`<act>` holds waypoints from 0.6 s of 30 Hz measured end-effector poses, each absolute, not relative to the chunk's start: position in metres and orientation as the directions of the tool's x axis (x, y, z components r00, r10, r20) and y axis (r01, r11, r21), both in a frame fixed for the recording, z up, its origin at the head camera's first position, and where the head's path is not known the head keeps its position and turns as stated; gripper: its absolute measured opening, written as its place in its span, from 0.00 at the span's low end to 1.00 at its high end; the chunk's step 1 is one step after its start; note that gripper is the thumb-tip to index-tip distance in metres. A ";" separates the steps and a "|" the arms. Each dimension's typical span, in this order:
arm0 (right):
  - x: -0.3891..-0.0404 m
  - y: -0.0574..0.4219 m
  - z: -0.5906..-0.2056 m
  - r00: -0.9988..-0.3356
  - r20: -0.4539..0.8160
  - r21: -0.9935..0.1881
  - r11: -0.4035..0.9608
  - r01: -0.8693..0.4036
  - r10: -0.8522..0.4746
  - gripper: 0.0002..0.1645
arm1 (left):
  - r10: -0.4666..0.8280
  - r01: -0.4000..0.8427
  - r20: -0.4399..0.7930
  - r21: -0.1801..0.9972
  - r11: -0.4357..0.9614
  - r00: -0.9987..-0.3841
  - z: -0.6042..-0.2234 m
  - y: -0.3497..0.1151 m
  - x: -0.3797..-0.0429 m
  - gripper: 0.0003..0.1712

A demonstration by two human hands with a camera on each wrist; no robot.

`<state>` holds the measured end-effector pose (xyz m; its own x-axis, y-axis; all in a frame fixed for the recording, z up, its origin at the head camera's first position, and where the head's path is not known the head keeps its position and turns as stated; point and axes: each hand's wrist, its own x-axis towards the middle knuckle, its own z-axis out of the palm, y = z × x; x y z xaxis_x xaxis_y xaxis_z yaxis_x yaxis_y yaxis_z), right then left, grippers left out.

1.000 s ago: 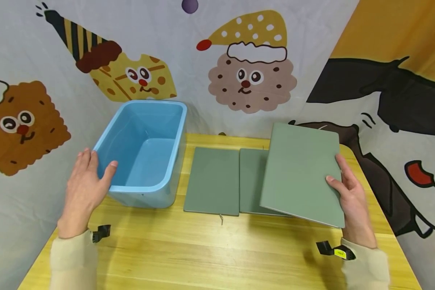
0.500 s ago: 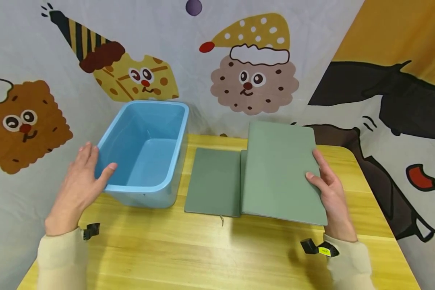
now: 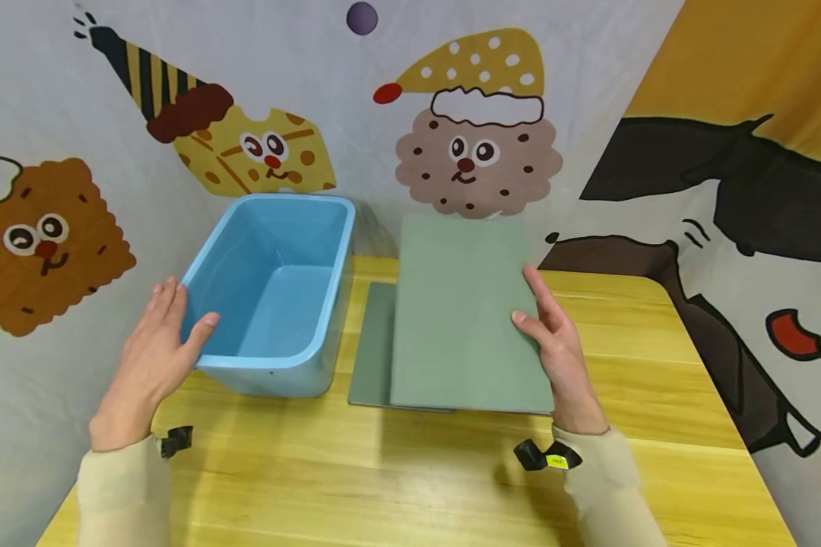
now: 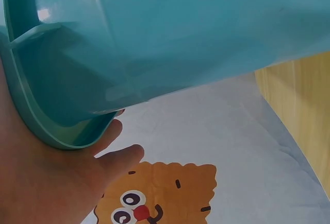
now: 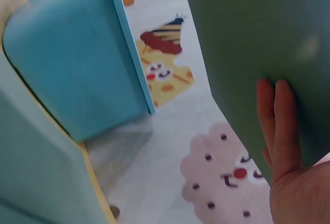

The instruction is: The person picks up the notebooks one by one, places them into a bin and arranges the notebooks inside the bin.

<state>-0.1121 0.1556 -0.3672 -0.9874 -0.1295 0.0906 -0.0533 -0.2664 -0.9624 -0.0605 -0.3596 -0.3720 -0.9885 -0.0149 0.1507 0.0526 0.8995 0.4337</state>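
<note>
Carried book (image 3: 465, 315) nearer bin (image 3: 274, 381), pinched by right hand (image 3: 562, 353) — with left hand (image 3: 147, 353) spread against bin, likely for steadying.

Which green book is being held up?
The upper green book, gripped by the right hand; another, lower book lies on the table, partly hidden behind it.

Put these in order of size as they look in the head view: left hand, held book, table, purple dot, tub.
1. Table
2. Tub and held book: too alike to rank; the book looks nearer the camera
3. Left hand
4. Purple dot
</note>
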 end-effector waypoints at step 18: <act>-0.121 0.076 -0.368 -0.980 0.133 -0.946 -0.314 -0.080 -0.151 0.40 | -0.041 0.043 0.182 0.434 0.900 -0.982 -0.376 -0.359 -0.062 0.48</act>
